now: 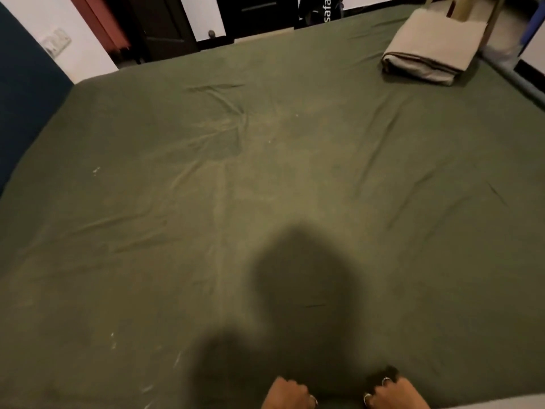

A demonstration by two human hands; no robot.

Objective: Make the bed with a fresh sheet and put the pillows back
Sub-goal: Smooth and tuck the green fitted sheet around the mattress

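at six o'clock, low on the near edge of the bed [525,84], the left hand [287,392] and right hand [395,392] sit side by side, each grip curled tight on the green sheet [265,172]. wrinkled sheet spreads over the mattress. far off at one o'clock lies a folded beige sheet [430,47].

Beyond the bed's far edge we see a white wall [203,13], a dark door [165,28] and a reddish-brown panel [100,19] to its left. At far left we note a dark blue panel [26,84] along the bed's left edge, with a pale switch plate [56,41] on the wall above it. A black bag with white lettering [321,8] stands past the far edge.
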